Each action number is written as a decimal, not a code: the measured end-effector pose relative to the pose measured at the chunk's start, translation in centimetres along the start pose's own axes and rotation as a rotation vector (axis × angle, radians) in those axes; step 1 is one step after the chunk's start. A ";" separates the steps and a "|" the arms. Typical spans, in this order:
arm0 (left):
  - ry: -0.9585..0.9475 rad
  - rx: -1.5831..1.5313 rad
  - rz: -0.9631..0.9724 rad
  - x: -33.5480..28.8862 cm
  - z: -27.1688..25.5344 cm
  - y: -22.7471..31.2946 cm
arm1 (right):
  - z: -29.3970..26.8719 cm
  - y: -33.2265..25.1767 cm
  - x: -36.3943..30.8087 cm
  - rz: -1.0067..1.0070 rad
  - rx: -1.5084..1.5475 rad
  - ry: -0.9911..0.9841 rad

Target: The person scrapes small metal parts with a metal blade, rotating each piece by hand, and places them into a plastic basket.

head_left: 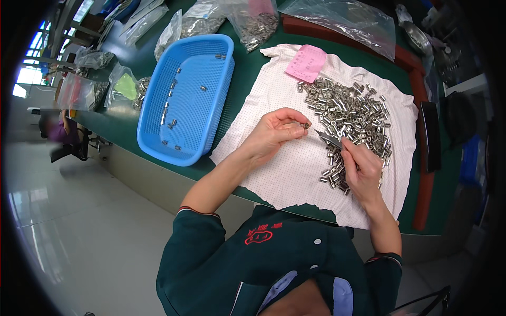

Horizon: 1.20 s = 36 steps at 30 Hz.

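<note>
The left grip [270, 136] pinches a small metal part [304, 126] between thumb and fingers, above the cloth [263, 179]. The right grip [363, 171] is closed around a grey pointed tool [330, 139], its tip aimed toward that part, just beside but apart from it. Beyond the right grip and partly under it spreads a pile [342, 113] of similar parts. A pink note [307, 62] lies beyond the left grip, at the pile's far edge. Left of the left grip, a blue basket [192, 124] holding a few parts sits on the green worktop [250, 71].
</note>
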<state>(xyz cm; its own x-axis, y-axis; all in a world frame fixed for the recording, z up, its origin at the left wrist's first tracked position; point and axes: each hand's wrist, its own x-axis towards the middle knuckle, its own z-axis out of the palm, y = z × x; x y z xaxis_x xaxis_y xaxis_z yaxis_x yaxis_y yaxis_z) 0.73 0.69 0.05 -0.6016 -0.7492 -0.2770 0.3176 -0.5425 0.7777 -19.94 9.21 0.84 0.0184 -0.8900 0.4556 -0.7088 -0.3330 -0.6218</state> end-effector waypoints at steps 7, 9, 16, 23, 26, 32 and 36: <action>0.033 0.015 0.058 0.1 0.1 -0.3 | 0.2 -0.2 0.0 -0.007 -0.013 -0.013; 0.033 0.030 0.082 0.1 0.2 -0.4 | 0.3 -0.2 -0.1 0.014 -0.008 -0.018; 0.036 0.119 0.131 0.1 0.3 -0.5 | 0.1 -0.5 -0.3 0.076 0.047 -0.055; 0.045 0.258 0.253 0.0 1.0 -0.3 | 0.2 -0.8 -0.2 0.141 0.124 -0.086; 0.040 0.279 0.300 0.0 0.9 -0.4 | 0.3 -0.9 -0.2 0.157 0.182 -0.068; 0.069 0.195 0.274 -0.1 1.0 -0.7 | 0.1 -1.0 -0.3 0.162 0.135 -0.061; 0.078 0.128 0.222 -0.1 0.5 -1.1 | 0.0 -0.8 -0.2 0.035 -0.076 -0.036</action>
<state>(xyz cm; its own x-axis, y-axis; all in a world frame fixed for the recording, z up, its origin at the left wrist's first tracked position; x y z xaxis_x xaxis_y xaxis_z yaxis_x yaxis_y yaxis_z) 0.08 1.61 -0.52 -0.4682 -0.8739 -0.1306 0.3368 -0.3132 0.8880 -19.42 9.70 1.26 0.0164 -0.9117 0.4104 -0.7608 -0.2777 -0.5865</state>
